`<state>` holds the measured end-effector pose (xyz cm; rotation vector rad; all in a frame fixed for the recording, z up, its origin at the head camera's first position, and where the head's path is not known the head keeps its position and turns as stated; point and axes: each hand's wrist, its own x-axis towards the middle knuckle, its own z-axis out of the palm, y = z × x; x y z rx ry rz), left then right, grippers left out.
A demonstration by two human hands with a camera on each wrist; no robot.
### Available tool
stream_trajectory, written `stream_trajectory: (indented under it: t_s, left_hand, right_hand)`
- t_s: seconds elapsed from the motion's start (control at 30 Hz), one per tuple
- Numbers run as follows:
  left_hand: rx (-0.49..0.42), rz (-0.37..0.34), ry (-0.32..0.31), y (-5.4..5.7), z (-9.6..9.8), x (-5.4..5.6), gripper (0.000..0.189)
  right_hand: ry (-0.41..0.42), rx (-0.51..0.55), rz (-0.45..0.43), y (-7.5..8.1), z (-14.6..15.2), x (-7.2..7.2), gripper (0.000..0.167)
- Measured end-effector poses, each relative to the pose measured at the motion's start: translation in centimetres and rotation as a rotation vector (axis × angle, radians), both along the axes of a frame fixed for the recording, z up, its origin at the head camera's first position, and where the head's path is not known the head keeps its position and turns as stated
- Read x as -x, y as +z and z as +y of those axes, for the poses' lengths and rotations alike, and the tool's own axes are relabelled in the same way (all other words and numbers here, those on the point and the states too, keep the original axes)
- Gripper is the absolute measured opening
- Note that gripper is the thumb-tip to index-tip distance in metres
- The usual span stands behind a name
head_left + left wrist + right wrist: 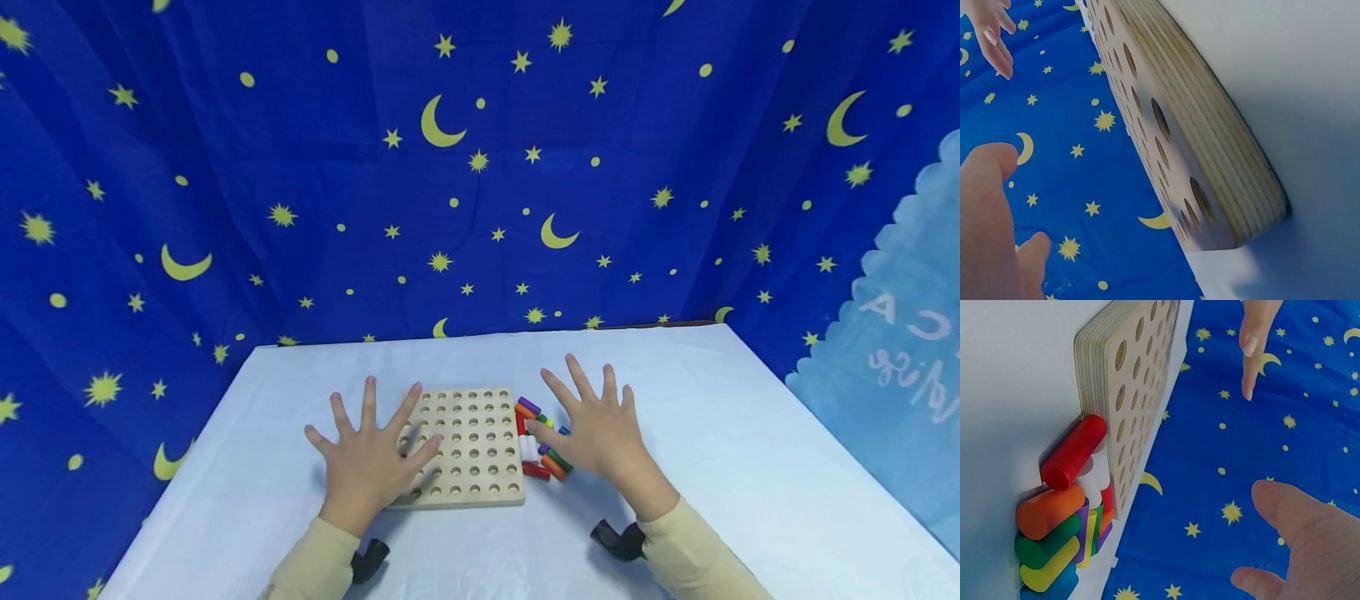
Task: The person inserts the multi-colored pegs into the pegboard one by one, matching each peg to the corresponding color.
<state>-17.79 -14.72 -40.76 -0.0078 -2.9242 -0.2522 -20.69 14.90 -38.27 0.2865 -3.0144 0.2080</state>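
My left hand (367,468) hovers with spread fingers over the left side of a wooden pegboard (483,492) full of round holes. To the right of the board my right hand (600,433) is held out the same way, palm down, above a small heap of coloured pegs. Neither hand holds anything. In the right wrist view the heap shows a red peg (1074,453) leaning by the board's edge, an orange peg (1050,511), a green peg (1047,540) and a yellow peg (1050,565), with white and purple ones behind. The left wrist view shows the board's layered edge (1210,125) close up.
A white-covered table (300,367) carries the board and pegs. Behind it hangs a blue cloth (360,183) with yellow moons and stars. A light blue panel (900,350) with lettering stands at the right. Black wrist mounts (619,540) sit at both sleeves.
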Motion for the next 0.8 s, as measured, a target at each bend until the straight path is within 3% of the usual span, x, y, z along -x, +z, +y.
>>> stream_trajectory:
  t_s: [0.4, 0.6, 0.8]
  left_hand:
    - [-0.017, 0.074, 0.004, -0.6, -1.5, -0.4, 0.092]
    - [-0.063, 0.086, 0.011, -1.2, -3.0, -0.6, 0.11]
    - [-0.072, 0.079, 0.001, -1.4, -3.7, -0.6, 0.115]
  right_hand:
    - [0.028, -0.009, 0.024, -0.1, -0.1, 0.2, 0.084]
    - [0.043, -0.036, 0.022, 0.2, -0.2, 0.7, 0.084]
    - [0.045, -0.032, 0.006, 0.4, -0.2, 0.9, 0.085]
